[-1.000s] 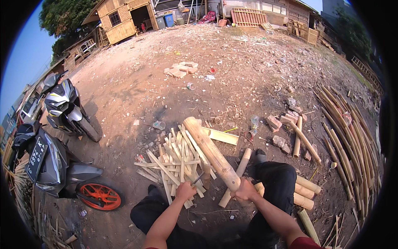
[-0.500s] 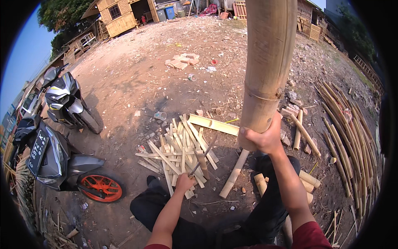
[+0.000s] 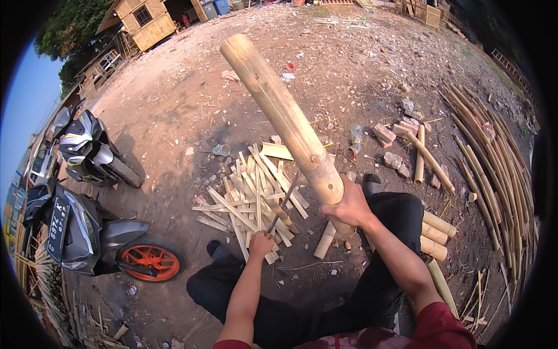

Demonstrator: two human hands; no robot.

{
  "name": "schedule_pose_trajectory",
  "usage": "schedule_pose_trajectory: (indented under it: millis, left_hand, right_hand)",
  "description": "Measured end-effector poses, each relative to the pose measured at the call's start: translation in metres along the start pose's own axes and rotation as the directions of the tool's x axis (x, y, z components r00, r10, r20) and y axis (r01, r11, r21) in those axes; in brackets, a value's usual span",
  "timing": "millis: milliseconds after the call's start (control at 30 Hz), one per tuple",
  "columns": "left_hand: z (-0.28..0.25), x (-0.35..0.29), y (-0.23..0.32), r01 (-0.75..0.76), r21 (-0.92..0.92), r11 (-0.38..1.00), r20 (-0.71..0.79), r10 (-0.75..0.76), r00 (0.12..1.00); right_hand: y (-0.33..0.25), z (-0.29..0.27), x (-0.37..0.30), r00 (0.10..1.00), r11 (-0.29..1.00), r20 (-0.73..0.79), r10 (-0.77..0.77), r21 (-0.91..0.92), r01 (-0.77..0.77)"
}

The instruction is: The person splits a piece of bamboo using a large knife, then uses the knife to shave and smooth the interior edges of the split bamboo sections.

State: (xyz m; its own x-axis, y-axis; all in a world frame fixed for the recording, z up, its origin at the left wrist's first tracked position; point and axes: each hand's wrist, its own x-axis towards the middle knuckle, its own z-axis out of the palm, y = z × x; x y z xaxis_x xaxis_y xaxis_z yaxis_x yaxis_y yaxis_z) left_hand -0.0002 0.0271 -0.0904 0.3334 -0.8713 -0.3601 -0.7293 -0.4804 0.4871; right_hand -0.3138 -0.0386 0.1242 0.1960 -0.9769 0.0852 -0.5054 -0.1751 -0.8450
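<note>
In my right hand [image 3: 347, 205] is a thick bamboo pole [image 3: 282, 113], gripped near its lower end. It slants up and away to the left, its far end raised above the ground. My left hand [image 3: 261, 243] is closed round the handle of a long dark knife [image 3: 285, 200], whose narrow blade points up and away, over a heap of split bamboo strips [image 3: 235, 206]. A short brown stake [image 3: 282, 216] stands by the blade. Between my legs, partly behind the pole, lies a paler bamboo piece [image 3: 324, 240].
Two parked motorbikes [image 3: 87, 232] stand at the left. Cut bamboo lengths [image 3: 435, 235] lie beside my right leg. Farther right are broken bricks [image 3: 397, 161] and a long stack of bamboo poles [image 3: 491, 180]. A woven-walled hut [image 3: 146, 26] is at the far left.
The bamboo pole has tipped from near upright to a slant toward the far left, its lower end shifting slightly down. My left hand keeps the knife low, barely moved.
</note>
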Motion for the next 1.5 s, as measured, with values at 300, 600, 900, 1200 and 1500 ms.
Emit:
schedule_pose_trajectory:
  millis: [300, 600, 900, 1200, 1500]
  left_hand:
    - [0.016, 0.012, -0.009, -0.104, 0.048, 0.993, -0.047, 0.107, 0.993]
    - [0.029, 0.032, 0.001, 0.003, 0.056, 0.998, -0.012, -0.003, 1.000]
    - [0.062, 0.027, -0.024, 0.000, -0.024, 1.000, -0.053, -0.001, 0.999]
    - [0.051, 0.020, -0.022, -0.019, -0.008, 1.000, 0.010, 0.019, 1.000]
    - [0.040, 0.023, -0.031, 0.114, -0.034, 0.993, 0.021, -0.113, 0.993]
  right_hand:
    - [-0.068, -0.018, 0.029, 0.906, 0.878, -0.336, -0.256, 0.311, 0.364]
    - [0.148, 0.083, -0.078, 0.890, 0.901, 0.270, 0.368, -0.341, -0.270]
    - [-0.104, -0.059, 0.047, 0.891, 0.907, -0.233, -0.389, 0.070, 0.414]
    - [0.058, 0.065, -0.031, 1.000, 0.999, 0.003, 0.022, 0.037, -0.022]
    - [0.068, 0.055, -0.019, 0.939, 0.954, 0.170, 0.299, -0.014, -0.301]
